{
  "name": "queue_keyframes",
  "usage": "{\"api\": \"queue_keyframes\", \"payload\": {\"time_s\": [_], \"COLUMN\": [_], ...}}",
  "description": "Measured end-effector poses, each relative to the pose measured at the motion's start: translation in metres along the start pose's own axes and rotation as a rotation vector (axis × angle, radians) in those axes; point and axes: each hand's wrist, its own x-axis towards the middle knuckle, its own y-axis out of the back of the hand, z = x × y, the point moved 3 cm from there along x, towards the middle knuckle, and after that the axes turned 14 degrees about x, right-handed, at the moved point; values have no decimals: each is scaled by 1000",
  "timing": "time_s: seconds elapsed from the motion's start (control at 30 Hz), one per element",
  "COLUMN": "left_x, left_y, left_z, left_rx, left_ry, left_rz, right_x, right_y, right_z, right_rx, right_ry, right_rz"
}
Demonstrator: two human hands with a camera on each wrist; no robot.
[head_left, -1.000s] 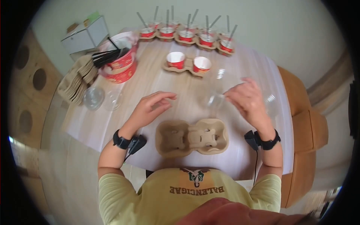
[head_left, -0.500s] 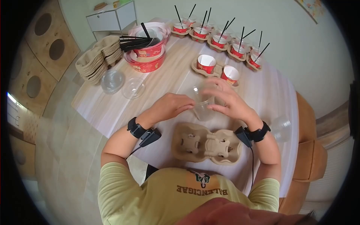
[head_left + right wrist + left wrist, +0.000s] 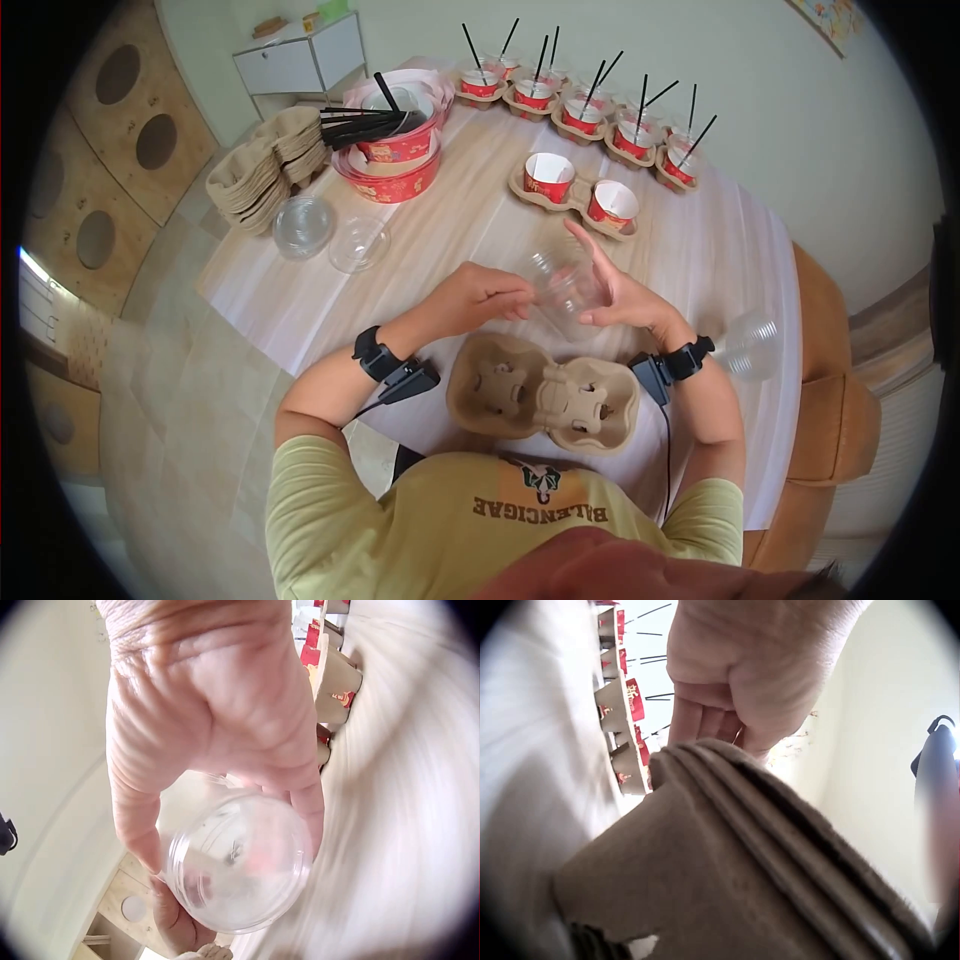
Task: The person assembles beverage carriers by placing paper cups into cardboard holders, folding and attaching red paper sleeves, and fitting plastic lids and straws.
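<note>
My right hand (image 3: 635,298) curves round clear plastic cups (image 3: 568,285), thumb on the near side and fingers on the far side. In the right wrist view the round end of a clear cup (image 3: 240,862) faces the camera between thumb and fingers of the right hand (image 3: 210,712). The left hand (image 3: 478,298) pinches the cups' left edge with curled fingers. Just below both hands lies a brown cardboard cup tray (image 3: 545,392) on the table. It looms large in the left wrist view, a brown tray (image 3: 705,862) under the left hand (image 3: 757,667).
Further back, a tray (image 3: 578,203) carries two red cups. Behind it stand several trays of red cups with black straws (image 3: 582,115). Red buckets (image 3: 390,180), stacked trays (image 3: 245,185) and clear lids (image 3: 303,227) are at the left. More clear cups (image 3: 750,345) lie at the right.
Both hands have come together at the clear cups; the right fingers now spread round them. The left hand has moved right. The near tray has shifted slightly since half a second ago.
</note>
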Motion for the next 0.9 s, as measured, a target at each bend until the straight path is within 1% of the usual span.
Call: {"api": "queue_keyframes", "payload": {"time_s": [0.03,0.07,0.1,0.17,0.23,0.3,0.37,0.4,0.43,0.47,0.5,0.53,0.57,0.6,0.63,0.67,0.7,0.73,0.77,0.8,0.83,0.9], "left_x": [0,-1,-1,-2,-2,-2,-2,-2,-2,-3,-3,-2,-3,-4,-7,-8,-6,-5,-7,-6,-2,4], "left_y": [1,1,2,1,2,2,2,2,3,4,7,15,24,31,42,50,54,58,62,66,65,62], "left_z": [5,10,14,23,19,18,26,28,32,36,38,42,45,50,57,60,59,59,58,51,39,29], "left_rx": [165,329,332,467,415,366,554,558,592,625,628,651,670,672,740,808,814,933,1052,1066,1100,1160], "left_ry": [-104,-207,-202,-289,-255,-221,-288,-287,-310,-334,-334,-320,-311,-313,-295,-275,-269,-302,-330,-314,-301,-269], "left_rz": [-12,-26,-27,-61,-80,-103,-78,-80,-46,-12,-15,91,193,186,312,441,442,467,492,501,416,270], "right_x": [0,1,0,-1,-2,-1,0,1,0,-1,-2,-2,-3,-3,-4,-4,-2,0,0,1,2,3], "right_y": [3,6,7,8,8,7,10,8,6,3,2,8,16,21,25,28,31,33,36,39,39,40], "right_z": [3,7,8,10,13,18,25,26,25,22,21,24,33,39,41,39,37,41,44,47,48,51], "right_rx": [0,-50,-98,-97,-97,-70,-97,-129,-128,-149,-170,-164,-58,47,51,81,112,116,155,193,197,156], "right_ry": [3,63,123,104,86,189,192,194,197,197,198,201,170,137,139,218,296,295,329,362,359,360], "right_rz": [-3,-30,-56,-63,-68,-66,-56,-45,-46,1,49,47,32,15,17,32,40,24,65,102,80,107]}}
